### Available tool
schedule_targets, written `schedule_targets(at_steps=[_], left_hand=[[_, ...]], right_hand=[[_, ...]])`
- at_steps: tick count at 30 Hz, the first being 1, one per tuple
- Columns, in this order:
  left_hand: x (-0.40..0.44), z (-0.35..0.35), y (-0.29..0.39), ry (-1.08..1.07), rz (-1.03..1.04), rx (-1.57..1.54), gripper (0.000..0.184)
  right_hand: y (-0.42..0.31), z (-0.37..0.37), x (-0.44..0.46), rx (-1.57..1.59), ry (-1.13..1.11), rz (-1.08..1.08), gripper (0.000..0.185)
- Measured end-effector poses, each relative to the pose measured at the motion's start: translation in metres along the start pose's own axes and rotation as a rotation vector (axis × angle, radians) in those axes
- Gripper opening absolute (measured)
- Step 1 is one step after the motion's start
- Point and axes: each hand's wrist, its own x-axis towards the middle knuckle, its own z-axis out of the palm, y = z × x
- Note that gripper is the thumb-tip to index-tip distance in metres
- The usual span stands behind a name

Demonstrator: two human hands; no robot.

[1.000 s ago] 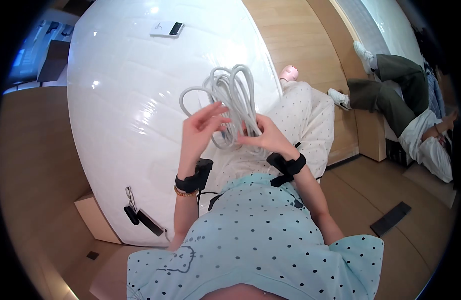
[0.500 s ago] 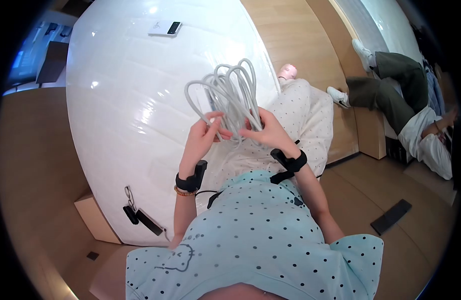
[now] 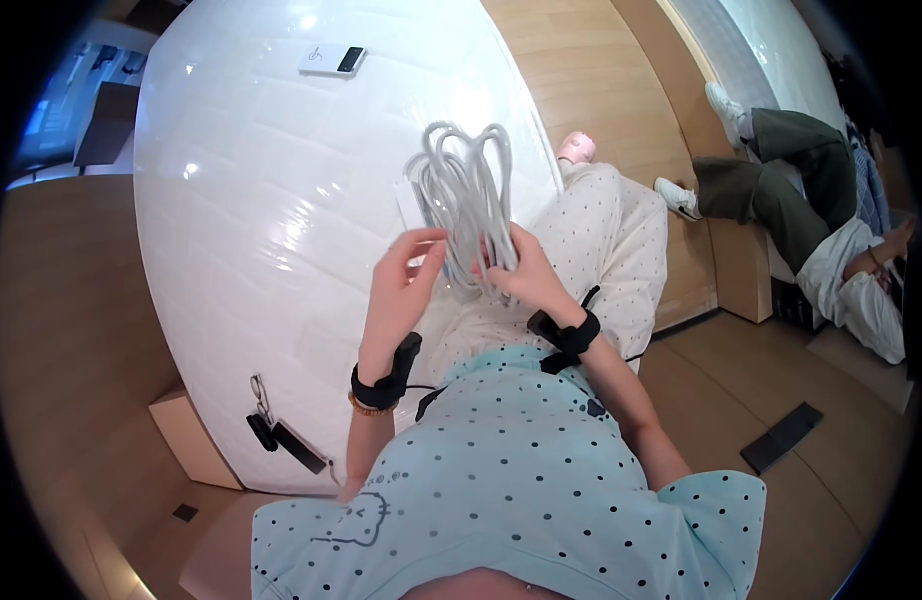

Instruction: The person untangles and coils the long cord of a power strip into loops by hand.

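A light grey cable (image 3: 468,200), looped into a loose bundle, stands up above my lap over the white bed. My right hand (image 3: 529,272) is closed around the lower right of its loops, with the thumb in front. Beside the bundle's lower left is my left hand (image 3: 403,280), its fingers stretched out and apart; the fingertips come close to the loops, and I cannot tell whether they touch. A pale flat piece (image 3: 411,205) shows at the bundle's left side, mostly hidden by the cable. Black straps sit on both wrists.
The plastic-covered mattress (image 3: 241,250) bears a white box with a dark panel (image 3: 333,60) at the far end. Glasses (image 3: 261,395) and a black case (image 3: 301,448) lie near its left corner. Another person's legs (image 3: 771,190) are at the right. A dark strip (image 3: 781,438) lies on the floor.
A wide loop on the left has been gathered in, so the bundle is narrower. My left hand has let go and opened; the right hand keeps its hold.
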Motion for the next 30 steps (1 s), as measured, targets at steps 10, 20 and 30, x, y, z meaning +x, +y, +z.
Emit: schedule_targets(at_steps=[10, 20, 30], left_hand=[[0.013, 0.013, -0.010, -0.180, 0.317, 0.432, 0.083], [0.042, 0.005, -0.064, -0.005, -0.264, -0.263, 0.048], [0.064, 0.019, -0.047, -0.148, -0.189, -0.958, 0.025]], right_hand=[[-0.020, -0.007, -0.004, 0.048, -0.206, -0.116, 0.040], [-0.042, -0.030, -0.009, 0.325, -0.237, -0.135, 0.038], [-0.049, -0.029, -0.013, 0.318, -0.318, -0.084, 0.036]])
